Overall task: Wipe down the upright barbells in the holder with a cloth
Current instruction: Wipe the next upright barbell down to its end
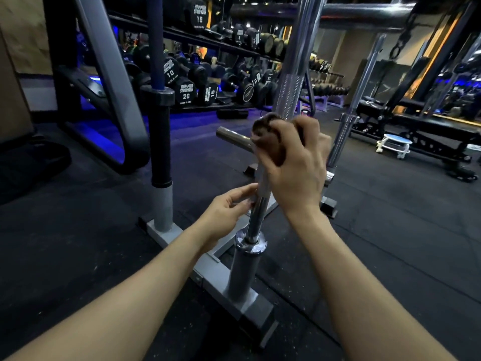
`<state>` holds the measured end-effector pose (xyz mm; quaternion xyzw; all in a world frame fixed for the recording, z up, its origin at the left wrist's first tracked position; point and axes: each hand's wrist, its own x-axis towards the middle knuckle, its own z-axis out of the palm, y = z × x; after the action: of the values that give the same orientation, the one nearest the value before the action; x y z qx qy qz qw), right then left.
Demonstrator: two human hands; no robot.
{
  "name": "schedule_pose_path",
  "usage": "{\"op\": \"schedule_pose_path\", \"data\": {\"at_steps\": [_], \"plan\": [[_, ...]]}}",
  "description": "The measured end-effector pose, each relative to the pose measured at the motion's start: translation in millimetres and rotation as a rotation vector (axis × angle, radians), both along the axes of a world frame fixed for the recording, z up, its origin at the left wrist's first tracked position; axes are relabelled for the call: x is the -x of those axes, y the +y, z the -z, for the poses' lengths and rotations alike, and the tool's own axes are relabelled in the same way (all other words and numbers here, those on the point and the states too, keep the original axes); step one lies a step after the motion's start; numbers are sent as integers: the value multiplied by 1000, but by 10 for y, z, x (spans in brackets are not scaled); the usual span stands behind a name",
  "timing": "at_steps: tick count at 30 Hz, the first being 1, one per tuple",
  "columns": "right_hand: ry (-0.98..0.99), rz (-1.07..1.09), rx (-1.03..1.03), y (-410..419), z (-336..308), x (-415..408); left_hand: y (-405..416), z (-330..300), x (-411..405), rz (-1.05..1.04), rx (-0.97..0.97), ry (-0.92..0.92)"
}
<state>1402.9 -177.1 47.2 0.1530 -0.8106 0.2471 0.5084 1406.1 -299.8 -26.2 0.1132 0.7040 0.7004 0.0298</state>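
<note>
so the chrome barbell (287, 95) stands in the holder (221, 277) on the gym floor, long axis close to vertical, leaning a little so its top runs up and to the right out of view. its lower sleeve (243, 272) sits down in the near slot of the holder, with the collar just above it.

right hand (294, 162) is wrapped around the shaft about midway up what's visible, fingers curled tight around a bunched dark brown cloth (269, 136) pressed against the bar, right where the knurled part ends. the cloth pokes out of the top of the fist.

left hand (226, 212) is lower down, just above the collar, fingers and thumb lightly pinching the smooth part of the shaft from the left side. not a full grip, more fingertips on the metal.

a second barbell with a blue shaft (156, 43) stands in the far left slot of the same holder, also upright, black sleeve down. a third chrome bar (356, 100) stands upright further back on the right, behind the right hand.

behind all that there's a dumbbell rack (197, 82) with hammer strength dumbbells marked 10, 15 and 20, a black adjustable bench (416, 121) off to the right, and a small white step stool (394, 145) just in front of it. blue lighting glows under the machine on the left.
</note>
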Motion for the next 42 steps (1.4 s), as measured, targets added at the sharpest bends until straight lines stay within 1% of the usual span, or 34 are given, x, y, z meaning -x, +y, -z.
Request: {"op": "schedule_pose_path", "data": {"at_steps": [3, 5, 7, 9, 12, 15, 18, 20, 22, 24, 27, 29, 32, 35, 37, 42], "plan": [[-23, 46, -24, -18, 228, 72, -7, 33, 25, 6, -8, -16], [-90, 17, -48, 30, 493, 54, -18, 80, 34, 6, 2, -28], [-139, -3, -85, 94, 615, 29, -13, 112, 2, 15, 13, -43], [-138, -8, -95, 118, 544, -27, -14, 143, -29, 33, 28, -57], [-60, -33, -74, 78, 314, -51, -25, 164, -36, 62, 26, -50], [-28, 32, -51, 18, 218, 17, -15, 210, -15, 56, -10, -50], [-82, 69, -142, 33, 543, 45, -13, 264, 13, 39, 2, -48], [-142, 48, -218, 114, 822, 13, -21, 316, 23, 35, 16, -55], [-175, 24, -267, 182, 940, -21, -34, 345, 25, 32, 41, -58], [-155, 16, -240, 189, 858, -33, -43, 363, 41, 42, 46, -62], [-46, 30, -151, 96, 543, -15, -38, 375, 53, 45, 63, -65], [-17, 50, -118, 62, 448, 19, -28, 382, 53, 40, 50, -66], [-75, 36, -114, 106, 651, 42, -20, 403, 73, 29, 31, -69], [-200, 31, -269, 185, 1059, -26, -25, 422, 45, 14, 60, -56], [-232, 16, -300, 222, 1102, -52, -31, 436, 25, 19, 89, -47], [-86, 8, -113, 139, 553, -13, -43, 433, 11, 32, 100, -57]]}}
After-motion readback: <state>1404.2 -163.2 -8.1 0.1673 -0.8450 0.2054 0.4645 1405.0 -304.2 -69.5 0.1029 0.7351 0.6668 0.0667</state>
